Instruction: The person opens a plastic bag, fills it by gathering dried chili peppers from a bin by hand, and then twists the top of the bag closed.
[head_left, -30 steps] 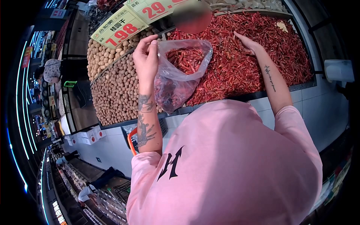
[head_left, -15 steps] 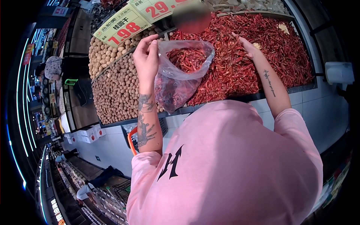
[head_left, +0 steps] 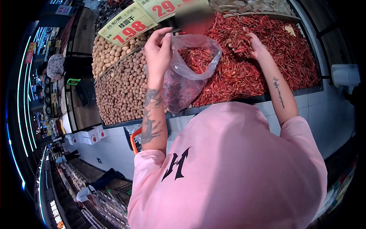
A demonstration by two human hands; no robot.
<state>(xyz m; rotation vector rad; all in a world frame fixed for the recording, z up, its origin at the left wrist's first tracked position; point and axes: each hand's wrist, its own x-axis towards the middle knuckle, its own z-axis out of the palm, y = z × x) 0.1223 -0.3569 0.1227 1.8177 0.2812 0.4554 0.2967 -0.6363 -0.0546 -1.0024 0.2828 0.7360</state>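
Note:
My left hand (head_left: 158,51) pinches the rim of a clear plastic bag (head_left: 181,91) and keeps its mouth open. Red dried chilies show inside the bag, which rests against the near-left part of a bin of dried chilies (head_left: 228,80). Over the bin's heap, my right hand (head_left: 257,46) is curled around a handful of chilies (head_left: 241,44), palm turned towards the bag. Its fingertips are partly hidden among the chilies.
Left of the chilies lies a bin of small round brown dried fruit (head_left: 118,87), with price signs (head_left: 127,26) behind. Below the bin edge is an orange basket handle (head_left: 132,141). A whitish plastic container (head_left: 345,74) stands at far right. Another person (head_left: 55,68) is at left.
My right hand has gone from lying spread over the heap to curling around a handful of chilies. My left hand and the bag's rim have shifted slightly right and up.

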